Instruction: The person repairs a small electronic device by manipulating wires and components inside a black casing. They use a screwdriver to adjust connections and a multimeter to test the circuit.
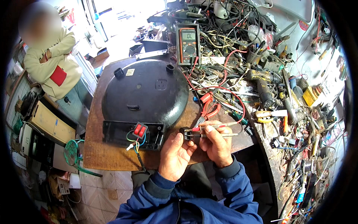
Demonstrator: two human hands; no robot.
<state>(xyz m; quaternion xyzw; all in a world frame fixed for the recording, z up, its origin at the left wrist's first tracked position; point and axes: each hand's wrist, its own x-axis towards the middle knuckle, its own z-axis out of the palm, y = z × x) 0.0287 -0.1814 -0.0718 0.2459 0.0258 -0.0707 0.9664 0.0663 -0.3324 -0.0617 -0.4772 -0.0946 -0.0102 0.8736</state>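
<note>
In the head view, clock directions run from the black part, which sits in the left hand just over the table's near edge. That hand grips it between thumb and fingers, probably to keep it steady and its terminals turned toward the right hand.

The right hand, at 4 o'clock, clasps an upper probe and a lower probe side by side, seemingly so one hand can steer both. Their tips point to 9 o'clock, at the part; whether both touch metal is too small to tell.

The meter is at 12 o'clock, its display facing the person, presumably for easy reading. A red lead loops wide at 2 o'clock, leaving slack. Pliers lie at 1 o'clock, within reach. The dark pan fills 10 o'clock; at 9, red switches rest on the black housing, their wires loose.
</note>
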